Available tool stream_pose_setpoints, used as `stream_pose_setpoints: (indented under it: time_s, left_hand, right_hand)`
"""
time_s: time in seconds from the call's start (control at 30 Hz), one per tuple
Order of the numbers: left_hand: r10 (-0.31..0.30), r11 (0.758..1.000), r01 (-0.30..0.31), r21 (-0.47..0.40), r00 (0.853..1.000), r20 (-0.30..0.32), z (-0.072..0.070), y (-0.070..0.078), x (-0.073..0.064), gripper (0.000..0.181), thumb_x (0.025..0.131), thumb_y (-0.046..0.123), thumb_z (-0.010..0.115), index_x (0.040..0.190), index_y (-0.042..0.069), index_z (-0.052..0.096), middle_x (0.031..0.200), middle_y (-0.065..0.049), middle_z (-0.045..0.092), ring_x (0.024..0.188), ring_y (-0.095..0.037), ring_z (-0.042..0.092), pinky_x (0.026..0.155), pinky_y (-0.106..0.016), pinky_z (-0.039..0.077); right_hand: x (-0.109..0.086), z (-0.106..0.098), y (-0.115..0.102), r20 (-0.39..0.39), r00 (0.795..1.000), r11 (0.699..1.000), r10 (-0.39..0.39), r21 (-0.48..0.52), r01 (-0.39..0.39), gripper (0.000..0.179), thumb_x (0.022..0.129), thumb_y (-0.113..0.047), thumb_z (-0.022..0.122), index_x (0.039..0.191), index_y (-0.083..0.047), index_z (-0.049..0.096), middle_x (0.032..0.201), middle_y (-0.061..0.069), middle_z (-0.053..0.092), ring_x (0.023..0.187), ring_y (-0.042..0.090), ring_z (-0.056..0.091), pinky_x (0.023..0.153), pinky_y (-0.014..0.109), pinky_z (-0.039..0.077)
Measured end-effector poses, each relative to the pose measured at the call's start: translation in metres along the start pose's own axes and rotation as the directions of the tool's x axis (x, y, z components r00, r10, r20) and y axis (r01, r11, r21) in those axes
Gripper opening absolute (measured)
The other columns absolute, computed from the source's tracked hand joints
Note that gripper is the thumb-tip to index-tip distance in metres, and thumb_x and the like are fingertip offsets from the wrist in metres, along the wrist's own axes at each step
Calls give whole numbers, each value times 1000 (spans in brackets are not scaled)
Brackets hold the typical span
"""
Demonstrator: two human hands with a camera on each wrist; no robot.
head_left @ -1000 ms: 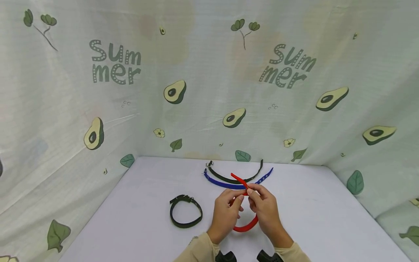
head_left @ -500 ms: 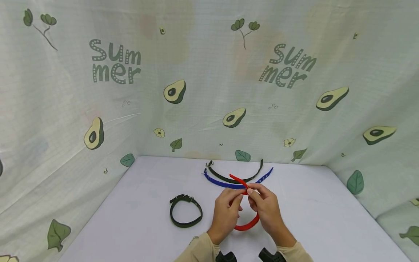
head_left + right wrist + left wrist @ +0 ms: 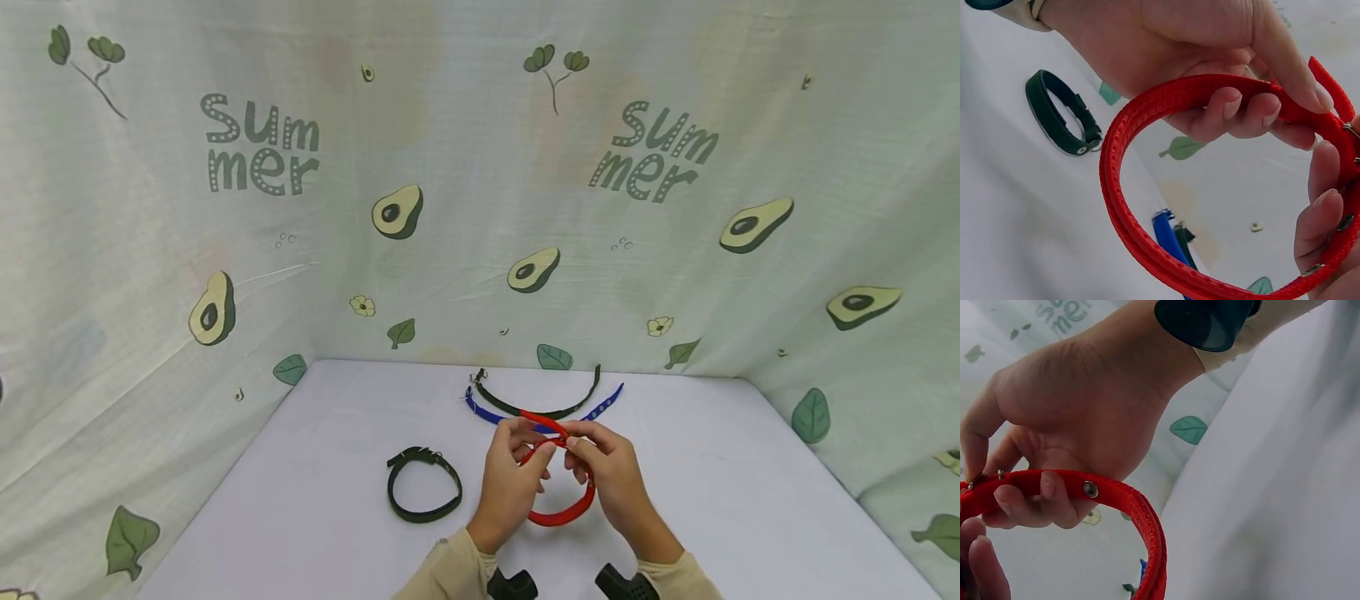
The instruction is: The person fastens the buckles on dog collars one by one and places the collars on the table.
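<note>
A red collar (image 3: pixel 558 517) is bent into a loop and held above the table. My left hand (image 3: pixel 508 479) grips the collar's left side near its metal fittings; in the left wrist view, fingers of this hand (image 3: pixel 1079 403) curl round the strap beside a silver rivet (image 3: pixel 1090 489). My right hand (image 3: pixel 613 477) pinches the strap at the top right, thumb on the outside and fingers inside the loop. The strap's pointed tip (image 3: pixel 1329 84) sticks out past the right thumb in the right wrist view. The buckle (image 3: pixel 1350 130) is partly cut off at that view's edge.
A dark green collar (image 3: pixel 405 510), fastened in a ring, lies left of my hands. Behind them, a blue collar (image 3: pixel 483 410) and another dark collar (image 3: pixel 585 402) lie unfastened in curves on the white table (image 3: pixel 315 492). A printed cloth (image 3: pixel 465 150) hangs behind the table.
The red strap's free end has dropped lower and swung flatter. My left hand has shifted slightly up and left, its thumb lower on the strap. The right hand has barely moved.
</note>
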State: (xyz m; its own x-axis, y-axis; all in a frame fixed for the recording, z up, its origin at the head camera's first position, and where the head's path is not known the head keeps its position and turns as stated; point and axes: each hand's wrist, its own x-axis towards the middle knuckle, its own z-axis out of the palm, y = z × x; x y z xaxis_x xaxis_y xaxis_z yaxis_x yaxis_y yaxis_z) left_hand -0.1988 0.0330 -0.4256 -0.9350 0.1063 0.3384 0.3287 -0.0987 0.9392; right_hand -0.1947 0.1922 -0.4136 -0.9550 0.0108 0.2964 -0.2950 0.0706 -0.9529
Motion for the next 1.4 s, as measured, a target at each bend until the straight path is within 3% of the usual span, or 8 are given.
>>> stream_pose_setpoints:
  time_s: [0.17, 0.47, 0.63, 0.77, 0.93, 1.07, 1.2, 1.4]
  left_hand:
    - [4, 999, -3, -41, 999, 38, -5, 2, 4, 66, 94, 16, 73, 149, 26, 38, 104, -6, 66, 70, -25, 64, 59, -28, 56]
    - [17, 999, -14, -30, 997, 78, -8, 2, 3, 37, 95, 19, 72, 128, 17, 54, 105, -6, 67, 68, -18, 63, 61, -35, 58]
    - [4, 1000, -1, -31, 996, 89, -7, 0, 4, 37, 94, 20, 73, 124, 9, 54, 105, -5, 68, 69, -19, 64, 61, -33, 58]
    - [-8, 999, 11, -32, 995, 101, -7, -1, 5, 37, 94, 21, 73, 123, 8, 54, 105, -5, 69, 70, -19, 65, 62, -31, 58]
    - [-69, 998, 70, -1, 989, 128, -8, -1, 7, 35, 93, 25, 74, 119, 8, 60, 97, -4, 70, 71, -20, 66, 65, -33, 58]
    - [-113, 994, 111, 18, 983, 146, -10, -2, 8, 34, 92, 29, 75, 117, 7, 66, 89, -3, 70, 72, -21, 66, 68, -32, 58]
    - [-88, 996, 88, 12, 987, 137, -11, -1, 8, 30, 93, 29, 74, 115, 9, 68, 86, -3, 69, 70, -20, 65, 68, -32, 58]
    - [-58, 997, 53, 48, 992, 111, -12, 2, 8, 30, 92, 28, 75, 114, 9, 70, 84, -1, 67, 65, -15, 61, 62, -26, 55]
  right_hand:
    - [1, -2, -3, 47, 998, 1000, 28, -9, -28, 19, 100, -4, 53, 111, 5, 67, 74, 18, 60, 59, 20, 55, 54, 28, 51]
    - [1, -6, -10, 102, 991, 996, 83, -28, -80, 23, 102, -11, 49, 111, 4, 63, 78, 22, 59, 60, 22, 54, 55, 31, 51]
    - [1, -5, -9, 56, 993, 994, 103, 12, -104, 28, 105, -19, 51, 107, 6, 63, 79, 19, 59, 61, 21, 54, 54, 28, 50]
    - [1, -4, -9, 15, 992, 991, 128, 35, -129, 23, 103, -14, 53, 106, 7, 62, 76, 21, 58, 60, 19, 53, 54, 27, 49]
    - [1, -6, -10, -6, 990, 988, 141, 57, -141, 22, 103, -11, 49, 110, 6, 62, 77, 21, 57, 61, 20, 53, 56, 28, 51]
    - [0, -7, -10, -19, 993, 991, 119, 63, -118, 22, 104, -11, 47, 111, 5, 62, 82, 24, 57, 62, 20, 54, 58, 29, 53]
    - [1, -8, -9, -7, 998, 997, 67, 44, -66, 22, 104, -8, 47, 114, 5, 61, 91, 25, 60, 68, 23, 60, 60, 32, 55]
    - [1, -9, -11, 6, 996, 989, -87, -117, 87, 24, 103, -5, 52, 124, -2, 64, 112, 14, 68, 95, 22, 68, 80, 30, 57]
